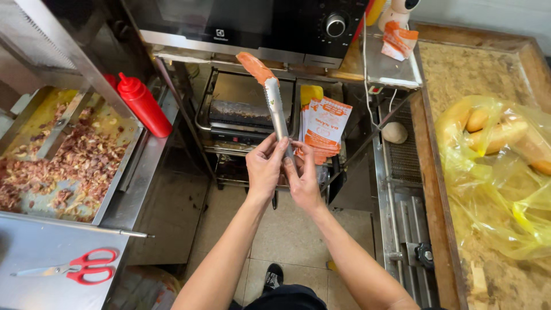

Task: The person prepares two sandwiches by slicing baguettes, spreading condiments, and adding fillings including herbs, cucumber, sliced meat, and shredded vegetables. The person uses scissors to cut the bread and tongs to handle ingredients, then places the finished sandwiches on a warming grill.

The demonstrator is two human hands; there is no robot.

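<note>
Near: red-handled scissors (pixel 74 270) lie on the steel desk (pixel 34 252) at left, untouched. Mid: left hand (pixel 265 167) and right hand (pixel 302 177) both pinch the lower end of steel tongs (pixel 277 106), held upright over the floor gap, orange tips up. Risk: grip sits low on a smooth handle; the tongs could slip and drop to the tiles. Beyond: paper sleeves (pixel 325 127) just right of the tongs, easily knocked. Far: grill press (pixel 244 106), possibly hot, under the microwave (pixel 258 23).
</note>
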